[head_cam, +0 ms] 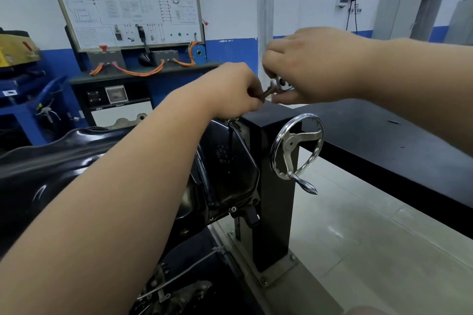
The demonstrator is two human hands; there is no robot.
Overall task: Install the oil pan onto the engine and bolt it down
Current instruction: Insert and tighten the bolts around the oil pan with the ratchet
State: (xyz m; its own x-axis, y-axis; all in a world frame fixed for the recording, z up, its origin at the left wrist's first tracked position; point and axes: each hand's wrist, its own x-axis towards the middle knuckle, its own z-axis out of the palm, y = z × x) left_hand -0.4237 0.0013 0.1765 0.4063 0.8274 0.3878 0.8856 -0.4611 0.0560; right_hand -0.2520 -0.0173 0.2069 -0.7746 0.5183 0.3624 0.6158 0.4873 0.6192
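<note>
Head view: both of my hands meet above the top of the black stand post (271, 212). My left hand (230, 89) is curled, thumb and fingertips pinching the darker shaft end of a small metal tool (268, 90). My right hand (314, 66) comes in from the right with its fingers bent down round the tool's bright chrome end. So both hands are grasping the same piece, which lies tilted between them, just over the post's top face. What kind of head the tool carries I cannot tell, since my fingers cover most of it.

The oil pan (227, 174) — glossy black, with faint stamped marks on its face — sits below my left forearm, lying close against the left side of the post. A bolt head (233, 209) shows on its lower flange.

On the post's right side hangs a chrome handwheel (297, 148), its crank handle pointing down. A black table (384, 135) runs off to the right. Against the far wall stands a training board (122, 0), with orange cables (143, 73) trailing beneath it.
</note>
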